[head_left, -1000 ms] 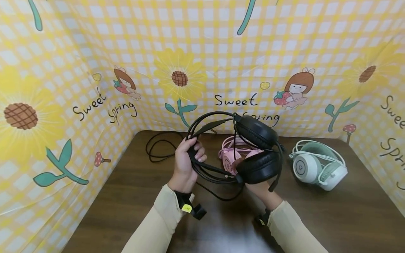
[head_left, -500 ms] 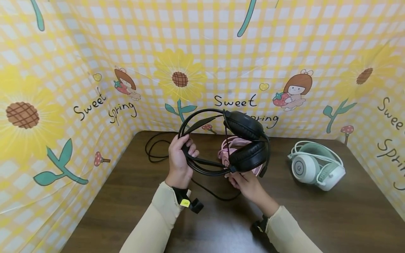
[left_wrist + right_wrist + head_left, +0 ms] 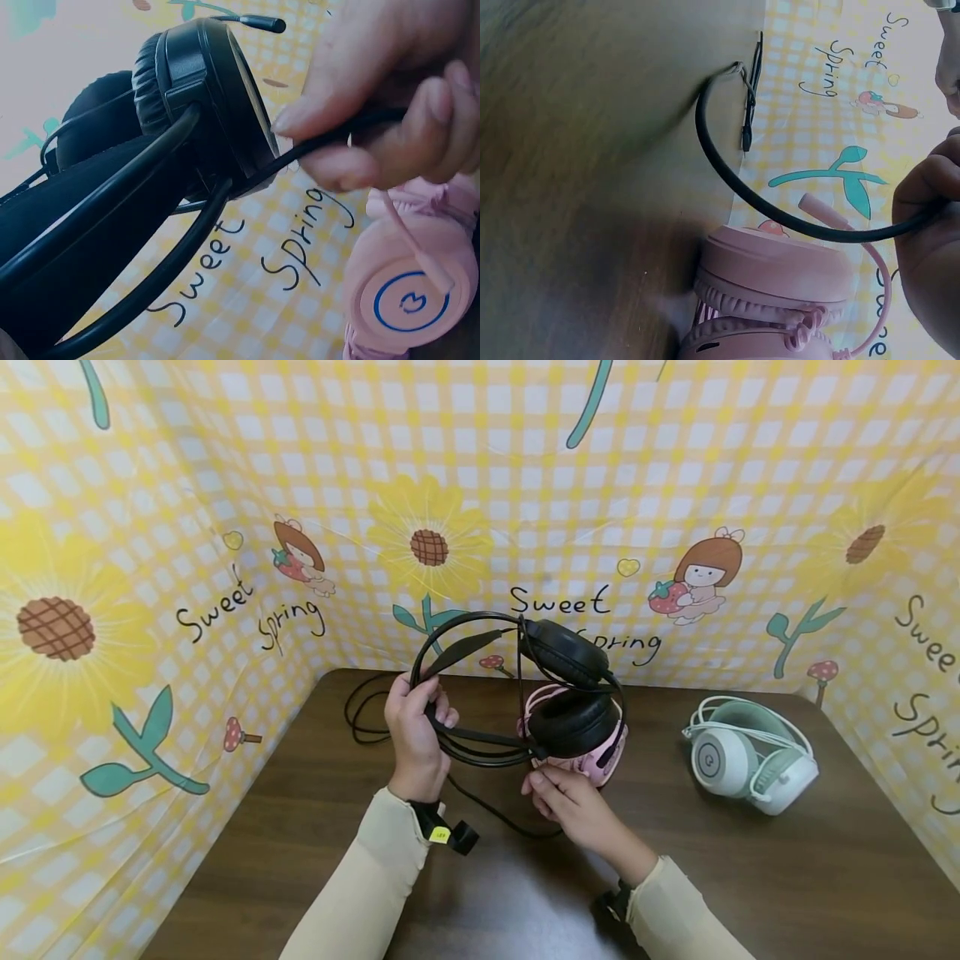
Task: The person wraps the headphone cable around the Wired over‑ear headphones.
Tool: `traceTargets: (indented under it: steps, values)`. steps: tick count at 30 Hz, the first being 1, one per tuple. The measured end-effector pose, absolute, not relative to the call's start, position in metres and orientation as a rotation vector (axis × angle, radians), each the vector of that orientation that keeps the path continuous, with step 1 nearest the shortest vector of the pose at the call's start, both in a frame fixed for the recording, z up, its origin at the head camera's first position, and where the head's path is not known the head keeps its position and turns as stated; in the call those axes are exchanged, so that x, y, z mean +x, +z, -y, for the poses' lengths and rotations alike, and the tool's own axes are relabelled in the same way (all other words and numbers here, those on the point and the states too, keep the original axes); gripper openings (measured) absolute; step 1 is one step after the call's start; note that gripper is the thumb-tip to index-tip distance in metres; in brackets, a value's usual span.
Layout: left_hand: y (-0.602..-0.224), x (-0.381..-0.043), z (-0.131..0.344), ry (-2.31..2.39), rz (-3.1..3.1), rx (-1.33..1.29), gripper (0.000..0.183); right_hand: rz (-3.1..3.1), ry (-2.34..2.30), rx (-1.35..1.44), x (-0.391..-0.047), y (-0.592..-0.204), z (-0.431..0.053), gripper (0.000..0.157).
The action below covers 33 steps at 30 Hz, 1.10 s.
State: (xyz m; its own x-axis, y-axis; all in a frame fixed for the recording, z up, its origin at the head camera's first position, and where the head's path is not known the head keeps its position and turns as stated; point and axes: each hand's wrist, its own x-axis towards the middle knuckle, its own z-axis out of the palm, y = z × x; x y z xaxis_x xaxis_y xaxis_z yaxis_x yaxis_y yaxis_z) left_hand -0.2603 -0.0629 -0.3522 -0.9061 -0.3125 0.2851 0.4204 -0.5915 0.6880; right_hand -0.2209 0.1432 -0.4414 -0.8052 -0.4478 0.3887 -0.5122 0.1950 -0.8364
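A black headset (image 3: pixel 573 722) with a microphone boom is held up above the table, its ear cups toward the right. My left hand (image 3: pixel 418 727) grips it by the headband at the left end. Just below the lower ear cup, my right hand (image 3: pixel 573 802) pinches the black cable (image 3: pixel 322 142) where it leaves the cup, as the left wrist view shows. From that hand the cable (image 3: pixel 735 180) hangs in a curve and runs off to the left. Behind the black headset sits a pink headset (image 3: pixel 600 764), partly hidden by it.
A white and green headset (image 3: pixel 723 764) lies on the right of the brown table (image 3: pixel 750 885). Loops of black cable (image 3: pixel 360 714) lie at the back left. A yellow checked cloth (image 3: pixel 525 510) with sunflowers walls the table's back and sides.
The black headset and my left hand have shifted left. My right hand has come out from behind the ear cup to below it, uncovering more of the pink headset.
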Motion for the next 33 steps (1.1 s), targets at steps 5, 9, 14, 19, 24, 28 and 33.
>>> traceTargets:
  steps: [5, 9, 14, 19, 24, 28, 33]
  values:
    - [-0.351, -0.262, 0.068, -2.42, 1.154, -0.174, 0.008, 2.464, 1.681, 0.934, -0.215, -0.438, -0.143, 0.02]
    - [-0.35, -0.263, 0.072, -2.361, 1.194, -0.176, 0.009, 2.49, 1.64, 0.932, -0.213, -0.438, -0.144, 0.015]
    - [-0.349, -0.264, 0.074, -2.259, 1.223, -0.232, 0.008, 2.52, 1.553, 0.936, -0.21, -0.437, -0.146, 0.009]
    - [-0.347, -0.262, 0.075, -2.142, 1.293, -0.259, 0.013, 2.605, 1.612, 0.935, -0.206, -0.433, -0.149, 0.009]
    - [-0.347, -0.261, 0.077, -2.013, 1.375, -0.26, 0.018, 2.692, 1.766, 0.899, -0.198, -0.428, -0.152, 0.01]
    - [-0.347, -0.261, 0.08, -1.883, 1.441, -0.293, 0.022, 2.717, 1.785, 0.903, -0.193, -0.425, -0.154, 0.0]
    - [-0.349, -0.261, 0.083, -1.725, 1.507, -0.332, 0.023, 2.719, 1.76, 0.944, -0.189, -0.422, -0.156, 0.004]
